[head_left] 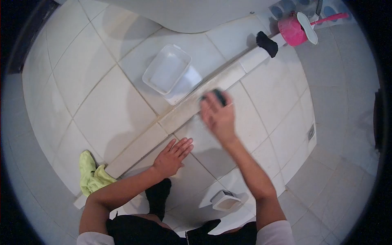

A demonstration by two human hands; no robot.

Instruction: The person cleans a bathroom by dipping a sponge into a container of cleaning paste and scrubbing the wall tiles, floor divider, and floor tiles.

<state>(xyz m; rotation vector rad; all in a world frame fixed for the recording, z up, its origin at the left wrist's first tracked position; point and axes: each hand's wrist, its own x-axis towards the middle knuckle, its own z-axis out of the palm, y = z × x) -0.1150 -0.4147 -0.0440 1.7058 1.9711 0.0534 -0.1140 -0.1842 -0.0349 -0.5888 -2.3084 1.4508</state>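
Observation:
My right hand (218,116), smeared by motion, grips a dark scrubber (219,97) on the raised tiled ledge (179,113). The hand hides most of the scrubber, so its exact shape does not show. My left hand (173,156) holds nothing; its fingers are stretched out over the floor tiles just below the ledge. Beyond the ledge, a clear plastic tub (168,69) sits partly over a white lid (185,85). Near my legs stands a small white container (226,201) with a little pale content.
A yellow-green cloth (93,174) drapes over the ledge's left end. Toward its far right end lie a black hourglass-shaped item (267,44) and a pink dipper (292,31) with a white-and-pink brush. A floor drain (311,132) is at right. A white curved fixture (192,14) overhangs the back.

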